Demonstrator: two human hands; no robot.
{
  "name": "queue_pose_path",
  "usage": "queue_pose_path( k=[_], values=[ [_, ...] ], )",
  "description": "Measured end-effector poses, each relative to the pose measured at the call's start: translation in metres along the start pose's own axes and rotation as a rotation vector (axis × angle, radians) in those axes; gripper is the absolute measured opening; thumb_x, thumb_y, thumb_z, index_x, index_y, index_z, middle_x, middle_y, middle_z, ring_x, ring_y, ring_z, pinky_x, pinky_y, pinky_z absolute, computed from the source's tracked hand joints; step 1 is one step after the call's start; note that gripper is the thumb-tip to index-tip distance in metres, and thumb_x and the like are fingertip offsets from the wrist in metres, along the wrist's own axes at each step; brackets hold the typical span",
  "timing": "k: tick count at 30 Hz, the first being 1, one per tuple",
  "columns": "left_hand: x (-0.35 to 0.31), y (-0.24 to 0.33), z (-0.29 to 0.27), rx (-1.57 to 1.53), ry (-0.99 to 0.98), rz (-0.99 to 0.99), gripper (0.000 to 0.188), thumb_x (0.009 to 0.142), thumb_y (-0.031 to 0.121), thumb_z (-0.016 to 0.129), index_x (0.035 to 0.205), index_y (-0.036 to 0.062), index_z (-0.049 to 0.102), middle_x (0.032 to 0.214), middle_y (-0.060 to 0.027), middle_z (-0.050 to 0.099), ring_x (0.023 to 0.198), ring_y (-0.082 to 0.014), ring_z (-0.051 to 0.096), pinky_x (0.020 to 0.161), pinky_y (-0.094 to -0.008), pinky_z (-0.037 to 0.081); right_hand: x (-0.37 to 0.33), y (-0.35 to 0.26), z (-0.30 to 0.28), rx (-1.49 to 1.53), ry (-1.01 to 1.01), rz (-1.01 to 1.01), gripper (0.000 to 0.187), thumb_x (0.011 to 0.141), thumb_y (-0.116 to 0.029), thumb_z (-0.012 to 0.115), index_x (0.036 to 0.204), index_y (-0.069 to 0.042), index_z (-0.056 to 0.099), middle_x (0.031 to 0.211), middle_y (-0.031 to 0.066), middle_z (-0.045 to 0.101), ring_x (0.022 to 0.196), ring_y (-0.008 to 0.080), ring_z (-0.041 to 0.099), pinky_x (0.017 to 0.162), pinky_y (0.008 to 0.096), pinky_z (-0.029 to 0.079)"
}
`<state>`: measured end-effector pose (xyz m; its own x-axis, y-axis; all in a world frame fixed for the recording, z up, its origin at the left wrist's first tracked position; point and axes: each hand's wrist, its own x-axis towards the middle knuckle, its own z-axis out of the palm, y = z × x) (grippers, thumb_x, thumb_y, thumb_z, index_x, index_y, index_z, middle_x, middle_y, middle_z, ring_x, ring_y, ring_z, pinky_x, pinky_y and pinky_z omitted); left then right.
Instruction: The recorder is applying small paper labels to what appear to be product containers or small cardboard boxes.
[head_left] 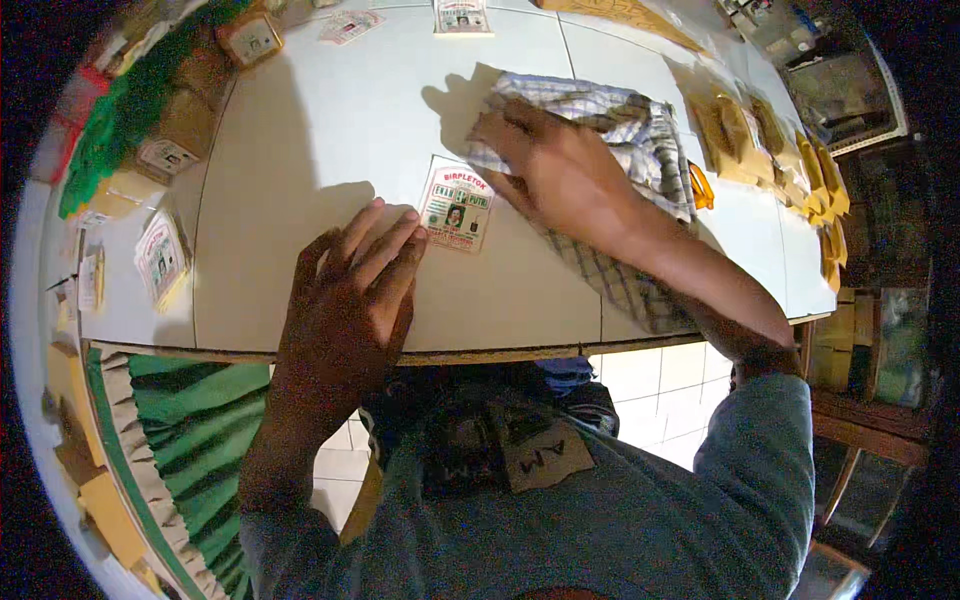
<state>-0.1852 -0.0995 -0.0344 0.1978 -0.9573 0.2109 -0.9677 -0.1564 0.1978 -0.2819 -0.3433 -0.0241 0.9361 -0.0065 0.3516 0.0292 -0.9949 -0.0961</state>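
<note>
A white printed label [455, 207] with red and green print lies flat on the white tiled table [380, 100] in front of me. My left hand [355, 285] rests by its left edge, fingers stretched out, with the fingertips at or very near the label's border. Up and to the right of the label, my right hand [565, 165] is closed on a checked blue-and-white cloth [625, 125] that lies bunched and spread across the table. The fingertips of that hand are partly hidden in the cloth's folds.
Orange scissor-like handles [702, 187] lie beside the cloth. Filled brown packets [735, 135] line the right side. A stack of labels [160, 260] stands at the left, near brown boxes [180, 110]. Another label [462, 15] lies at the far edge.
</note>
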Motion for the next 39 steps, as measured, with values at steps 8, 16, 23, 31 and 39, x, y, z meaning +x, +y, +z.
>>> queue_pose_path(
  k=[8, 16, 23, 31, 39],
  values=[
    [0.018, 0.002, -0.012, -0.017, -0.035, -0.011, 0.033, 0.088, 0.016, 0.062, 0.118, 0.0024, 0.060, 0.135, -0.0104, 0.053, 0.131, -0.0285, 0.043, 0.108, -0.0464, 0.034, -0.006, -0.010, -0.027, 0.172, 0.027, -0.007, 0.041, 0.079, -0.016, 0.067, 0.117, -0.003, 0.059, 0.109, 0.0216, 0.062, 0.102, 0.0379, 0.062, 0.085, 0.0451, 0.055],
    [0.033, -0.010, -0.014, -0.065, -0.168, 0.036, 0.035, 0.083, 0.020, 0.069, 0.115, 0.0093, 0.062, 0.125, -0.0118, 0.060, 0.115, -0.0326, 0.055, 0.101, -0.0428, 0.042, -0.010, 0.008, -0.009, 0.083, -0.043, -0.023, 0.032, 0.082, -0.018, 0.065, 0.109, 0.000, 0.062, 0.097, 0.0219, 0.064, 0.099, 0.0349, 0.064, 0.082, 0.0445, 0.056],
    [0.029, -0.019, -0.003, -0.004, -0.178, 0.257, 0.031, 0.085, 0.017, 0.067, 0.114, 0.0089, 0.061, 0.120, -0.0105, 0.059, 0.111, -0.0270, 0.056, 0.093, -0.0403, 0.047, -0.010, 0.018, -0.027, 0.166, 0.149, 0.013, 0.031, 0.085, -0.016, 0.064, 0.109, 0.002, 0.060, 0.101, 0.0247, 0.063, 0.089, 0.0417, 0.064, 0.078, 0.0471, 0.055],
    [0.035, -0.016, -0.004, 0.107, -0.242, 0.313, 0.030, 0.084, 0.017, 0.066, 0.112, 0.0082, 0.058, 0.124, -0.0094, 0.055, 0.120, -0.0268, 0.052, 0.095, -0.0398, 0.047, -0.018, -0.025, -0.011, 0.048, 0.057, -0.237, 0.032, 0.077, -0.012, 0.061, 0.108, -0.002, 0.062, 0.087, 0.0185, 0.065, 0.085, 0.0370, 0.066, 0.076, 0.0442, 0.057],
    [0.029, -0.014, -0.007, 0.123, -0.113, 0.345, 0.027, 0.081, 0.015, 0.068, 0.107, 0.0084, 0.066, 0.115, -0.0121, 0.065, 0.109, -0.0319, 0.061, 0.090, -0.0442, 0.050, -0.015, 0.007, -0.009, 0.123, 0.033, -0.077, 0.034, 0.081, -0.015, 0.064, 0.115, -0.008, 0.061, 0.104, 0.0204, 0.062, 0.099, 0.0379, 0.063, 0.082, 0.0465, 0.056]
  ],
)
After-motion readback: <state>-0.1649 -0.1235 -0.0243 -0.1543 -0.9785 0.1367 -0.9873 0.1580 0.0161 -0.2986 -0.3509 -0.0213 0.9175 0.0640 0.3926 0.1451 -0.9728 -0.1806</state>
